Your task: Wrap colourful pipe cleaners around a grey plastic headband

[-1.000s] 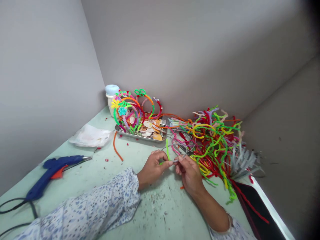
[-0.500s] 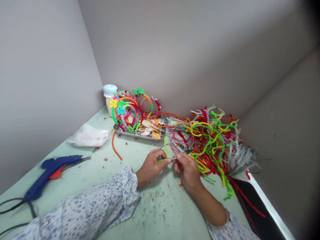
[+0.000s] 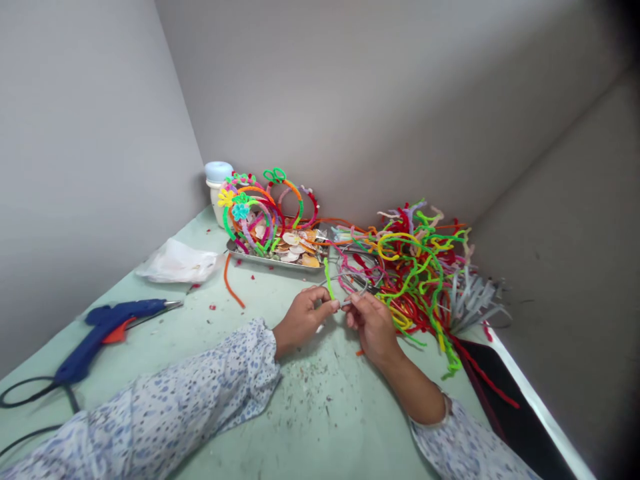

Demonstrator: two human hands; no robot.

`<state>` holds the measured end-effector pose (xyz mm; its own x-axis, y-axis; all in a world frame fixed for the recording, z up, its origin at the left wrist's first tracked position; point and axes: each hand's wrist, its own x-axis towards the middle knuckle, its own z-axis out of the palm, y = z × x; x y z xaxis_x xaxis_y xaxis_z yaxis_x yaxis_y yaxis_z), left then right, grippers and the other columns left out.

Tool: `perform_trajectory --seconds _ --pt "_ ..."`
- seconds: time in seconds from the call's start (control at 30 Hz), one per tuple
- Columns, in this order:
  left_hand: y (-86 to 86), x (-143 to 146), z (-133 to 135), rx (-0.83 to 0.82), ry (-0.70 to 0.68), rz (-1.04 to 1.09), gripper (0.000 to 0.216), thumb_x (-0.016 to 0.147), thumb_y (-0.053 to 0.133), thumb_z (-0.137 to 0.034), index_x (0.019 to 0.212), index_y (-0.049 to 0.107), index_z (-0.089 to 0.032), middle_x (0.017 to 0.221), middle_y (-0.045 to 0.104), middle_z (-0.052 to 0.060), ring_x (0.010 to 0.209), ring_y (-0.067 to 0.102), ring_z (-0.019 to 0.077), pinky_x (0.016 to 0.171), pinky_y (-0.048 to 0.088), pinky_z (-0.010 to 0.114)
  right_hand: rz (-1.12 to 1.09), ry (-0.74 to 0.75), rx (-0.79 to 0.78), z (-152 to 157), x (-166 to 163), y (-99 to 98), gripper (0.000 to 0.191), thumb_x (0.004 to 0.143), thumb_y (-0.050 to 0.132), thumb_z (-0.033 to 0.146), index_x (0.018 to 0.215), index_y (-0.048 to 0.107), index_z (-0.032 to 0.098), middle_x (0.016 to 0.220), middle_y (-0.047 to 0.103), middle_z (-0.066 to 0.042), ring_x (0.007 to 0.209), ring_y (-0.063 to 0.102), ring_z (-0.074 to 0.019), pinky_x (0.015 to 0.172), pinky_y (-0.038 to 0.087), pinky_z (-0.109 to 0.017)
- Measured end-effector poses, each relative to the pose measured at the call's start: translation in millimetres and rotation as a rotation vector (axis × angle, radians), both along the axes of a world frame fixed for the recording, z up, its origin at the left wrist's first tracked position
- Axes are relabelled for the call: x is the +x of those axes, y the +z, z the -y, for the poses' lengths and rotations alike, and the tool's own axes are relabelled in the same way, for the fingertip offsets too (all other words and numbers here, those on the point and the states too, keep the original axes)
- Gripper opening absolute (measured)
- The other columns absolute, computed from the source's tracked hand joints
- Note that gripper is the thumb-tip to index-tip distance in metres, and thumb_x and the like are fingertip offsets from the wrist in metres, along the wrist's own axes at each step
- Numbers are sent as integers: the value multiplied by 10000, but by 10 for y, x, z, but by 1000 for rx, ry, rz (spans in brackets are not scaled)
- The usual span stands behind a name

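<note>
My left hand (image 3: 303, 319) and my right hand (image 3: 369, 321) meet over the pale green table (image 3: 300, 413), fingers pinched. Between them runs a thin grey metal headband (image 3: 356, 283). A bright green pipe cleaner (image 3: 328, 279) sticks up from the fingers of my left hand, right at the band's end. My right hand pinches the band close beside it. Just beyond lies a tangled heap of coloured pipe cleaners (image 3: 417, 267).
A metal tray (image 3: 273, 260) with shells and several decorated headbands (image 3: 255, 207) stands at the back, a white jar (image 3: 219, 183) behind it. A blue glue gun (image 3: 107, 327) lies at the left, near a plastic bag (image 3: 177, 263). An orange pipe cleaner (image 3: 230, 283) lies loose. Grey strips (image 3: 473, 300) sit right.
Both hands stay pinched together on the band. The green pipe cleaner's free end has swung up and stands higher above my left fingers. The view has shifted slightly.
</note>
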<state>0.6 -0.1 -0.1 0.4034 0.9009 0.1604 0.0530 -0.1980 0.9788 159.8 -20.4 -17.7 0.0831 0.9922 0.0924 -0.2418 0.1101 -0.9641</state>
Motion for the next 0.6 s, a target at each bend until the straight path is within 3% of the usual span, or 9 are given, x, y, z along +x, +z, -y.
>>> perform_trajectory --seconds 0.6 --pt "-17 3 -38 51 12 12 295 841 547 -372 677 582 -129 658 533 5 640 474 117 624 375 236 -51 5 -41 -24 -15 29 226 803 628 370 696 629 171 523 585 20 422 448 -78 420 341 -197"
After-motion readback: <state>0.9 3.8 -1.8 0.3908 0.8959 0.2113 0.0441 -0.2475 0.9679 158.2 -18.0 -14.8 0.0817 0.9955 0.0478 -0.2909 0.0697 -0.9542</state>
